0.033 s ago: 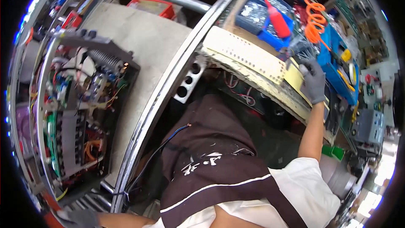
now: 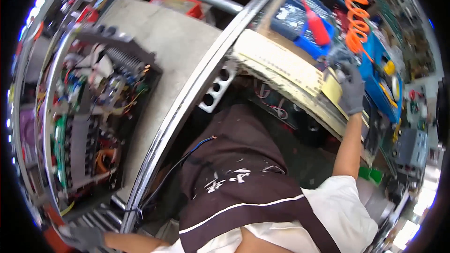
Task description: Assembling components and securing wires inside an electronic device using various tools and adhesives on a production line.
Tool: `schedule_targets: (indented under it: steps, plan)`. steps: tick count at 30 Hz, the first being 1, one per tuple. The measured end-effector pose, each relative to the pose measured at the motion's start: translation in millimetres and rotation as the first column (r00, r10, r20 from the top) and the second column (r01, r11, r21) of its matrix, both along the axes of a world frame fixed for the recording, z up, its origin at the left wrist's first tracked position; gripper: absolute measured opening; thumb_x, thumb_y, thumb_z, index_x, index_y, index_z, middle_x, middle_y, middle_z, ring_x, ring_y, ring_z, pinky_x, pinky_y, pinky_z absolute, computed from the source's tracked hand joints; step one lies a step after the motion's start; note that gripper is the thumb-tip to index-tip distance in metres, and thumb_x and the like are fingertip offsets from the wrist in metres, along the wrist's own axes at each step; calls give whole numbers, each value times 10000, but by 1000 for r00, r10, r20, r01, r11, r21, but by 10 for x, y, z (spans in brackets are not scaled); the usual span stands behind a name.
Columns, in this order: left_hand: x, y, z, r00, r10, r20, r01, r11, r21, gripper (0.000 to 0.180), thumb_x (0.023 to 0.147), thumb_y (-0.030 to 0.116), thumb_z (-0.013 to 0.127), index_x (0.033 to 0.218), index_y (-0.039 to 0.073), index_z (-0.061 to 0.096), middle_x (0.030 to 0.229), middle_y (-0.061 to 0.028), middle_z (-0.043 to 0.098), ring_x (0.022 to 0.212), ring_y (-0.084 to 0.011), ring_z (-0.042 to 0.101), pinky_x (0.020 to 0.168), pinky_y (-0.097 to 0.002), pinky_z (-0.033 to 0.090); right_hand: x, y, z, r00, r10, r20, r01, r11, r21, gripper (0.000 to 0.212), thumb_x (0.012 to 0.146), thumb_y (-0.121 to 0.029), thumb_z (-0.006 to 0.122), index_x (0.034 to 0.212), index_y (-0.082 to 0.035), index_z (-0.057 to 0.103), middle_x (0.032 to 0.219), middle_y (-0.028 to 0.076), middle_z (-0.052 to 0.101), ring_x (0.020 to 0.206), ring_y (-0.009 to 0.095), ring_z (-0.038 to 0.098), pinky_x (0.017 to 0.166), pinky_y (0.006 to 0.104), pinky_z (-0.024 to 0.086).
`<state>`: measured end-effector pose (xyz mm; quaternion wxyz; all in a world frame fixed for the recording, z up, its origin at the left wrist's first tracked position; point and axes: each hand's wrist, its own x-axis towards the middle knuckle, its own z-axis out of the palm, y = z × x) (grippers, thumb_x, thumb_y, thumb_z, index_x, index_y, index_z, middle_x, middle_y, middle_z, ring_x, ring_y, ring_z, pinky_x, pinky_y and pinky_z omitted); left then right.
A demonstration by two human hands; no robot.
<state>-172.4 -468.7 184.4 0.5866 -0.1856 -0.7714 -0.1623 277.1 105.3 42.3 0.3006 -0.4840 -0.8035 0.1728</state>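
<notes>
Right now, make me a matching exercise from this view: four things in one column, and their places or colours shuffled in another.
Things:
1. Coiled hose
2. Right hand
3. Squeeze bottle
4. Left hand

Places or colours:
A. Beside the yellow piece on the bench
B. Red
C. At the picture's lower left
D. Orange

Pairs: 1-D, 2-A, 3-B, 4-C

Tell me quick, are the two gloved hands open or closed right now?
Left grey-gloved hand: low at left; can't tell if open or closed.
Right grey-gloved hand: partly curled beside the flat yellow piece; can't tell if it's holding anything.
</notes>
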Motion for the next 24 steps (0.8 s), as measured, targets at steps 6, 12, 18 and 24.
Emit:
schedule_targets:
  steps: [6,12,18,24]
  plan:
    - [-358,-124,-237,844,-209,494,177,978,112,439,998,258,342,1236,-72,507,1209,-178,552,1094,-256,545,975,-366,410,-606,720,-180,993,116,-22,-112,984,135,562,834,-285,655,1307,-34,482,1246,178,552,1127,263,543,943,355,423]
    - [-346,-35,-269,924,-336,181,289,926,244,414,991,231,375,1063,-112,593,1051,-183,630,977,-255,598,910,-358,457,-766,940,-246,939,-89,332,21,979,204,589,826,-354,655,1288,-26,496,1203,183,578,1071,258,560,885,370,431]
    - [-365,92,-309,929,-347,128,277,882,382,388,986,214,411,1030,-120,604,993,-176,642,909,-229,615,844,-324,496,-1138,310,-113,882,-186,-432,279,947,162,527,834,-383,637,1190,-4,551,986,105,619,877,234,576,784,326,448]
    - [-342,191,-328,921,-384,67,321,843,431,321,968,160,465,1020,-123,608,971,-155,651,861,-198,622,811,-299,506,-1567,-165,-117,315,-45,-948,-575,786,-228,430,849,-351,624,1026,34,550,800,71,552,682,130,491,597,271,394]
